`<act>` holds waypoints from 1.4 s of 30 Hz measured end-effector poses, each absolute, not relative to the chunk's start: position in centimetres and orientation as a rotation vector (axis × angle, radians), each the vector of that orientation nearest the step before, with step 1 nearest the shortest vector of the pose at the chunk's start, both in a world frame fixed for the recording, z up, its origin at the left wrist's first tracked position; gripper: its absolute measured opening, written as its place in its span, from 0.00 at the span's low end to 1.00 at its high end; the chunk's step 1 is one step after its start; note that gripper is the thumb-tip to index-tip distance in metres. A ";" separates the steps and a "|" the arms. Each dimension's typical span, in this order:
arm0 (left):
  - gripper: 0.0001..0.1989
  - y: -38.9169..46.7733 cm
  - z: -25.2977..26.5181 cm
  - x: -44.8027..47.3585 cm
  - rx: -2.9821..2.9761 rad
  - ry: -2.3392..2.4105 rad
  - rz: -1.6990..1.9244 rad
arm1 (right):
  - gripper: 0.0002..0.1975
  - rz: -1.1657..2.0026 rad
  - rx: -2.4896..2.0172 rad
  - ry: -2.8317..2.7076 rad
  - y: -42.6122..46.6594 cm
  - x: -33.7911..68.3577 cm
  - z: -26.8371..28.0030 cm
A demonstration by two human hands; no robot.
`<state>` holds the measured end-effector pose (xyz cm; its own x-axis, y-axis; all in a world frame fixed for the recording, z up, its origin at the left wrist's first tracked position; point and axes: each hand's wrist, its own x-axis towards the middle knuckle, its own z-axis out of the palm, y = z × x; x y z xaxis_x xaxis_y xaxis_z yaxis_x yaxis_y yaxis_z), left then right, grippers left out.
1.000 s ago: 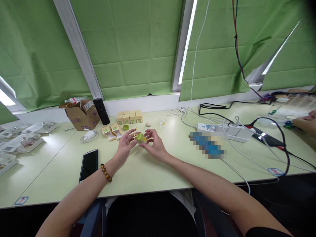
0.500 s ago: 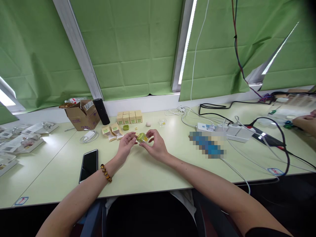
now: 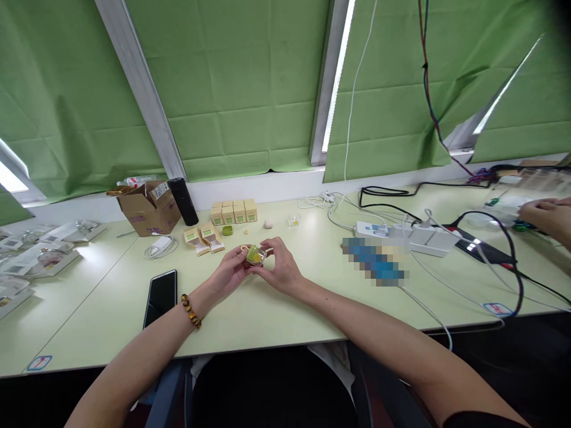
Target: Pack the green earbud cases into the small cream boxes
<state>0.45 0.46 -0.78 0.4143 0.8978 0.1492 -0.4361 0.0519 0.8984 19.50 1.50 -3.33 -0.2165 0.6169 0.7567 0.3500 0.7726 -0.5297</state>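
Between my two hands is a small case (image 3: 256,255), part green and part clear, with a yellow patch and a pale loop at its left end. My left hand (image 3: 228,271) is closed around the green end from the left and below. On the clear end, the fingers and thumb of my right hand (image 3: 284,268) grip from the right. Beyond them on the table lie a little green open piece (image 3: 227,230), a tiny yellow piece (image 3: 245,232), a small pinkish piece (image 3: 268,224) and a clear plastic piece (image 3: 293,222).
Several small cardboard boxes (image 3: 234,211) stand at the back, with two opened ones (image 3: 203,238) before them. A phone (image 3: 160,297) lies left; a large carton (image 3: 149,208) and black cylinder (image 3: 183,202) stand behind. Power strips (image 3: 419,236) and cables fill the right, near another person's hand (image 3: 546,215).
My left hand has moved right and now wraps the case's green end, where before its fingertips were at the loop. The case has turned slightly. The other person's hand has shifted left.
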 end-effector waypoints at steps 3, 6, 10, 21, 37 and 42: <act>0.16 0.4 -0.6 0.4 1.109 0.541 1.073 | 0.33 0.358 -0.728 -1.834 1.5 19.5 -3.3; 0.17 0.2 -0.4 0.6 1.147 0.556 1.089 | 0.30 0.407 -0.708 -1.842 1.2 19.4 -3.0; 0.16 0.1 -0.5 0.9 1.188 0.558 1.207 | 0.20 0.578 -0.660 -1.761 1.0 19.4 -2.1; 0.17 0.1 -0.9 0.8 1.685 0.890 1.454 | 0.21 1.677 -0.394 -1.156 3.1 20.7 -1.2; 0.22 0.1 -1.5 0.7 2.369 0.932 1.535 | 0.13 1.922 -0.261 -1.054 1.9 19.6 -2.0; 0.21 0.0 -1.3 0.7 2.389 0.951 1.521 | 0.11 1.876 -0.269 -1.087 1.8 19.7 -1.8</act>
